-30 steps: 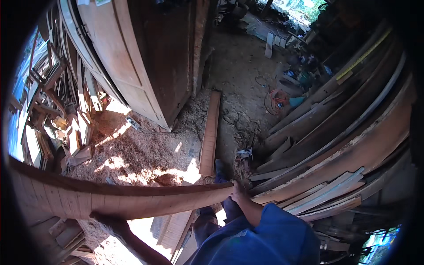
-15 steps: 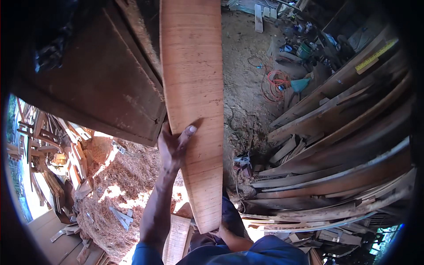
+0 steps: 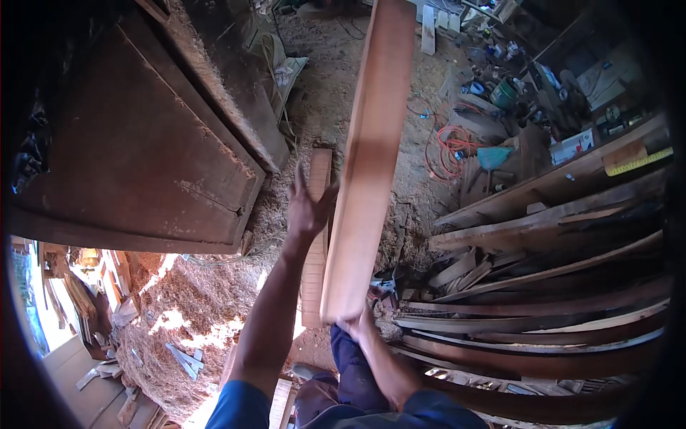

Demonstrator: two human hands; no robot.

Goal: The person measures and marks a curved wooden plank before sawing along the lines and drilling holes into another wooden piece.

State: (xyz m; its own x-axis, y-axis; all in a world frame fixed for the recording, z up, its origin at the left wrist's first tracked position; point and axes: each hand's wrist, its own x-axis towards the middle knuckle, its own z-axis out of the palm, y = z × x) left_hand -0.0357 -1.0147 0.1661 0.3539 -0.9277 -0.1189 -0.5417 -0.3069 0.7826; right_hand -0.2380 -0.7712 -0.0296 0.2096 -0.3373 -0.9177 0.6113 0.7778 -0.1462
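A long reddish-brown wooden plank [image 3: 368, 164] stretches away from me, tilted so that one of its long edges shows along the left. My right hand [image 3: 359, 325] grips its near end from below, the fingers partly hidden by the wood. My left hand [image 3: 309, 209] is open beside the plank's left edge, thumb and fingers apart; whether the thumb tip touches the wood I cannot tell. Beneath the left hand, a second, narrower board [image 3: 314, 275] lies lower down, pointing away from me.
A big brown machine table or panel [image 3: 143, 157] fills the left. Sawdust [image 3: 186, 300] covers the ground, with scrap wood around it. Stacked boards [image 3: 543, 322] line the right side. Farther off lie a coiled orange cord [image 3: 451, 151] and a teal scoop-like object [image 3: 493, 157].
The plank has tipped from its broad face toward its edge, and its far end has swung right. My left hand has let go of it. The narrower board below has come into view.
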